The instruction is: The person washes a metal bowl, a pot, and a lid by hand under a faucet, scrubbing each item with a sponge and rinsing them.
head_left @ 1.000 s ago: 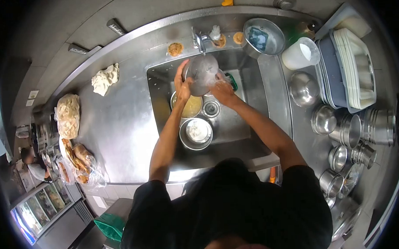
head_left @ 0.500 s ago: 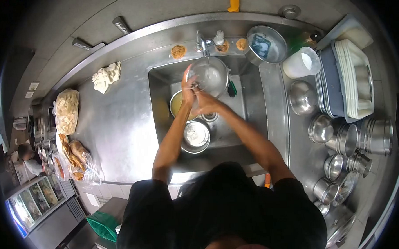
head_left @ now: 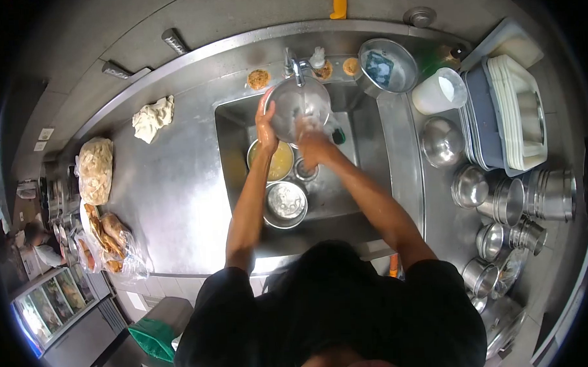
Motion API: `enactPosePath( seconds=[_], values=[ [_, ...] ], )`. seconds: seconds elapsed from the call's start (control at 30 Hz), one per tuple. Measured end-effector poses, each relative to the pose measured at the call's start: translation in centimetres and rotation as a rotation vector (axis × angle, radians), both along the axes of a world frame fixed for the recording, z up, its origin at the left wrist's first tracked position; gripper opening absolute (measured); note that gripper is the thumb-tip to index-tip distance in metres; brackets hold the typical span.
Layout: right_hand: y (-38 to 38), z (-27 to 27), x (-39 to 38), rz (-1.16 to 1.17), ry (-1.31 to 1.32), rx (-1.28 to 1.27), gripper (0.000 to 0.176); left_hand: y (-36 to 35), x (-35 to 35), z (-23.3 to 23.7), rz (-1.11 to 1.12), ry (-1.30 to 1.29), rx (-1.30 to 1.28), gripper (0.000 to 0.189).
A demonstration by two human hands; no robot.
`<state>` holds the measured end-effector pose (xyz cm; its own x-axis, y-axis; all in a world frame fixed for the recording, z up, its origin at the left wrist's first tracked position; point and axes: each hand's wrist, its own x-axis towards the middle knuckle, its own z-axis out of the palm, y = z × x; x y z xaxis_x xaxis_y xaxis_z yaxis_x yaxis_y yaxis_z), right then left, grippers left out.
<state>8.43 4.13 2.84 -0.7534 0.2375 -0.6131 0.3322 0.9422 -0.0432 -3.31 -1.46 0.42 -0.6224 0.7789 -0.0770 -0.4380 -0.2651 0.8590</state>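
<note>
Stainless steel surface (head_left: pixel 177 181) surrounds a sink (head_left: pixel 370 142). Crumpled cloth (head_left: pixel 152 118) at 10 o'clock, bagged flatbreads (head_left: pixel 96 170) at 9 o'clock, stacked steel bowls (head_left: pixel 502 202) at 3 o'clock.

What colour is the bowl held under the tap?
Silver, bare shiny metal: the bowl, seen in the head view.

Bowl (head_left: pixel 298 104) turned over under the tap (head_left: pixel 294 64)
A second ago it showed its back; now its hollow faces up, the left hand (head_left: pixel 265 125) sits higher on its rim, and the right hand (head_left: pixel 313 143) has shifted to its lower edge
</note>
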Motion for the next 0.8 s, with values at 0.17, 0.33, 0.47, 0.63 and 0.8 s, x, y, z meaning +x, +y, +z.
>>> enactPosePath(
  seconds=[0.17, 0.33, 0.47, 0.63, 0.8],
  values=[
    [2.5, 0.0, -0.3, -0.194, 0.452, -0.363, 0.13, 0.8, 3.0, 0.1, -0.051, 0.1, -0.187, 0.04],
    [-0.6, -4.5, 3.0, -0.349, 0.486, -0.479, 0.13, 0.6, 1.5, 0.1, 0.089, 0.57, -0.171, 0.042],
    [-5.1, -5.0, 2.6, -0.543, 1.091, -0.316, 0.055, 3.3, -1.9, 4.4, -0.15, 1.095, -0.616, 0.039],
    [-1.1, -5.9, 2.3, -0.201, 1.33, -0.04, 0.028, 3.9, -4.9, 6.6, -0.556, 1.07, -0.727, 0.055],
    [-3.4, -3.5, 0.7, -0.771, 1.015, -0.425, 0.033, 1.0, 3.2, -1.7, 0.202, 0.72, -0.283, 0.056]
  ],
)
